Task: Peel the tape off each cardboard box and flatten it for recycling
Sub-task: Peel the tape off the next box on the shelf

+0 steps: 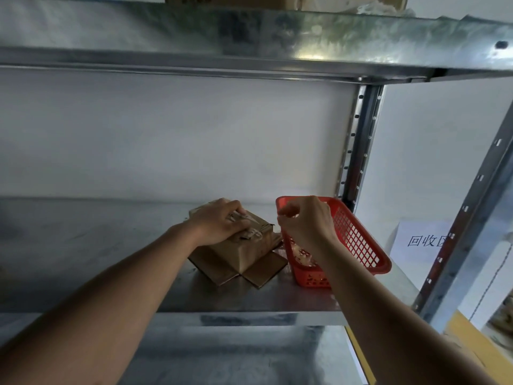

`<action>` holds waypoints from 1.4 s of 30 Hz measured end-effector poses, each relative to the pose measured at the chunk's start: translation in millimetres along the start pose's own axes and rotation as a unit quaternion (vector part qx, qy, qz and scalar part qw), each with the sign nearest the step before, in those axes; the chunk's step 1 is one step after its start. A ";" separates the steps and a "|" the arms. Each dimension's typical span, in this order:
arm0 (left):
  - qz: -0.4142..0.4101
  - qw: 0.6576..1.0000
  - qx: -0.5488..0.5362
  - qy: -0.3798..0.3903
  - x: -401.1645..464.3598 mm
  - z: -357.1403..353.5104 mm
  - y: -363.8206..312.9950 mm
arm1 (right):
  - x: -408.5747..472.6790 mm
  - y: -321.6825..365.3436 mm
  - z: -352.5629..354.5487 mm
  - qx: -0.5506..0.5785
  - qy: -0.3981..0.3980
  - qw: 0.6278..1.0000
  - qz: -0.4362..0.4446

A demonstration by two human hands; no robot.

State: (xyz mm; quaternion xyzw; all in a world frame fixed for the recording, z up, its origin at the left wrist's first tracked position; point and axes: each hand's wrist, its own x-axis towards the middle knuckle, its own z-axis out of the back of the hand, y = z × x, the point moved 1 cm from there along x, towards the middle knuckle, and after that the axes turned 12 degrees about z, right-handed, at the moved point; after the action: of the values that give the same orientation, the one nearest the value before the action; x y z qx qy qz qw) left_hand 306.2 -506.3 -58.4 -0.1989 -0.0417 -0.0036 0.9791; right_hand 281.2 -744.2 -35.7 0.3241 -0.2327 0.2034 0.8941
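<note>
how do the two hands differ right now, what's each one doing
The left hand lies palm down on the cardboard box, fingers spread over its taped top. The right hand is raised above the red basket, fingertips pinched together; what they pinch is too small to tell. Both reach onto the same metal shelf.

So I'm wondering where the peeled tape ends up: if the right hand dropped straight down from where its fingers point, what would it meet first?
Probably the red basket: the right hand hangs over its near-left rim, fingers pinched and pointing down. Depth is unclear, so it might clip the rim.
</note>
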 end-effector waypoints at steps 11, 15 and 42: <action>-0.084 0.992 -0.079 0.043 -30.1 20.0 34.7 | -13.6 51.2 -34.5 0.005 0.205 0.935 0.290; -0.084 0.995 -0.045 0.019 -35.7 29.2 53.1 | -20.6 64.8 -48.0 0.017 0.168 0.934 0.316; 0.047 0.984 0.082 0.151 -60.3 36.0 84.7 | -30.4 86.6 -94.0 0.098 -0.037 0.994 0.015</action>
State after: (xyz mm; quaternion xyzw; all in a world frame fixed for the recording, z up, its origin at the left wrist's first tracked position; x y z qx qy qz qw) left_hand 245.2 -414.8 -63.4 -0.1166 0.1153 0.0159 0.9863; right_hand 238.8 -626.0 -74.4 0.4134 -0.2494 0.2266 0.8459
